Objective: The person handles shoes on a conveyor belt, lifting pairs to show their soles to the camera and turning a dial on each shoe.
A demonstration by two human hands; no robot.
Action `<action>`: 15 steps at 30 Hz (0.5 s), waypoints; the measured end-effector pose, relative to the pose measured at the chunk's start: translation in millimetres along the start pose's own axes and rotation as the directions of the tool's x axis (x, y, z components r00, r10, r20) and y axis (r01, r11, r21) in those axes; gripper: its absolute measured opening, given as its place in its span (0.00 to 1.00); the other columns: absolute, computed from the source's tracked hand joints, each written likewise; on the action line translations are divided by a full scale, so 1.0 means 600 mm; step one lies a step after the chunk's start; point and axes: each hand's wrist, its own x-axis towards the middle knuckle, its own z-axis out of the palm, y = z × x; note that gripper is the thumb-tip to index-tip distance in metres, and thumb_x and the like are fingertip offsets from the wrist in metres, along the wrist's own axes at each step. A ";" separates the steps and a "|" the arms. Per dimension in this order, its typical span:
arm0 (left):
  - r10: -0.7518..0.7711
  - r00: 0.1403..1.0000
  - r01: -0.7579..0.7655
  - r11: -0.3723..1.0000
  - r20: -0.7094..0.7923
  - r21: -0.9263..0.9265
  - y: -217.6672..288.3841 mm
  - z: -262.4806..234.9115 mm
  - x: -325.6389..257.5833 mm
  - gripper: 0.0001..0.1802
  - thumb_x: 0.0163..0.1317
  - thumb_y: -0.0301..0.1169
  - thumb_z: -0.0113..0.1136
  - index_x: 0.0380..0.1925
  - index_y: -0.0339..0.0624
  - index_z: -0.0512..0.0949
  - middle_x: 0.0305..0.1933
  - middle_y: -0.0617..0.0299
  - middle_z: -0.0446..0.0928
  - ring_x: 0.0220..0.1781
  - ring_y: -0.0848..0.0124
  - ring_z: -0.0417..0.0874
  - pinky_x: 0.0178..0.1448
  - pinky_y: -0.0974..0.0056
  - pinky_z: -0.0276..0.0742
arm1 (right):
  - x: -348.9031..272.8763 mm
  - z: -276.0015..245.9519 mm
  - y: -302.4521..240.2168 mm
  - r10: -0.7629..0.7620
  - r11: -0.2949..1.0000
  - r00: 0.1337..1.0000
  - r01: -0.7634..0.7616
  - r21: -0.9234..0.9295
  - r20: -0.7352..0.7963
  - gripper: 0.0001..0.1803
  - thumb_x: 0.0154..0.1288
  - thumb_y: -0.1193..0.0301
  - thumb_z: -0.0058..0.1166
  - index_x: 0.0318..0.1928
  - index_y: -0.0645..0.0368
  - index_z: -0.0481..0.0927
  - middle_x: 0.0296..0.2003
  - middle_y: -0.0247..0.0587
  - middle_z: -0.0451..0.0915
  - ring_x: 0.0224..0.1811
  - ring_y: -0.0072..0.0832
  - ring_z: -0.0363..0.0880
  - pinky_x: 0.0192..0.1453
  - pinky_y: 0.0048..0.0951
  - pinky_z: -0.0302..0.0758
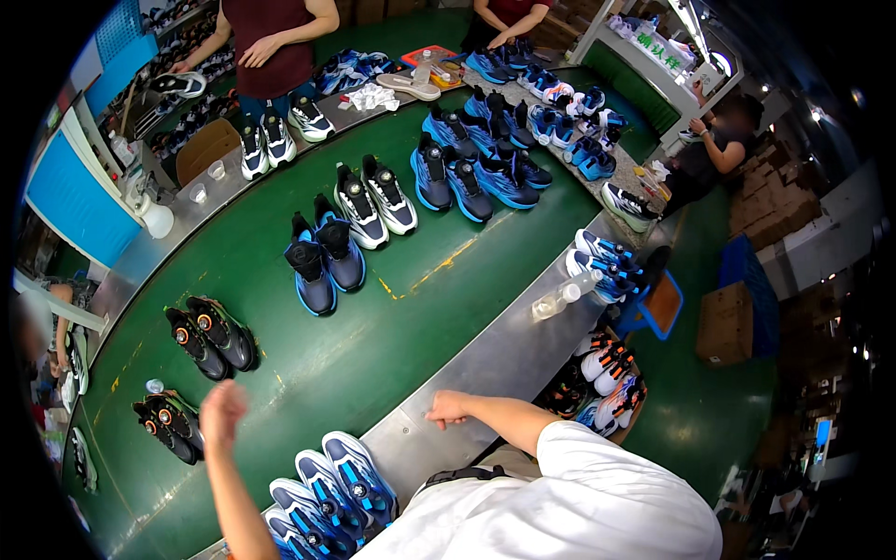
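Observation:
My left hand (224, 415) is raised over the near side of the green belt, smeared by motion, so its fingers cannot be made out. Closest to it are two pairs of black sneakers with orange dials, one pair (213, 336) just beyond and another (170, 425) to its left. Over the metal edge of the table, my right hand (450, 408) is curled into a loose fist, with nothing seen in it. Between my arms, white and blue sneakers (331, 490) stand in a row on the metal edge.
Dark blue sneakers (322, 257), white and navy ones (375, 201) and a blue group (476, 154) stand farther along the belt (355, 355). Clear bottles (557, 301) lie on the right metal edge. A box of shoes (607, 383) sits below it. Several people work around the line.

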 end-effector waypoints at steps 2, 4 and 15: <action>-0.032 0.990 0.039 0.998 0.137 -0.047 -0.074 0.075 -0.044 0.16 0.69 0.40 0.58 0.49 0.40 0.79 0.43 0.55 0.86 0.41 0.64 0.86 0.44 0.61 0.82 | -0.004 0.000 -0.007 0.005 1.000 1.000 -0.005 -0.005 0.011 0.26 0.69 0.53 0.51 0.23 0.60 0.86 0.12 0.35 0.71 0.11 0.27 0.69 0.18 0.33 0.69; -0.105 0.972 0.108 0.994 0.208 -0.002 -0.124 0.150 -0.092 0.18 0.69 0.40 0.58 0.51 0.38 0.79 0.45 0.53 0.86 0.41 0.62 0.88 0.44 0.61 0.83 | -0.007 -0.003 -0.009 0.020 1.000 1.000 -0.020 0.006 0.020 0.26 0.69 0.53 0.51 0.23 0.60 0.86 0.12 0.35 0.71 0.12 0.27 0.69 0.18 0.33 0.70; 0.014 0.992 -0.044 0.969 0.128 0.241 -0.180 0.260 -0.279 0.15 0.68 0.30 0.60 0.50 0.30 0.80 0.44 0.58 0.84 0.47 0.72 0.84 0.54 0.67 0.77 | 0.002 -0.003 -0.007 -0.016 1.000 0.999 0.016 0.021 0.029 0.27 0.71 0.53 0.50 0.24 0.63 0.85 0.09 0.32 0.65 0.09 0.25 0.65 0.16 0.33 0.65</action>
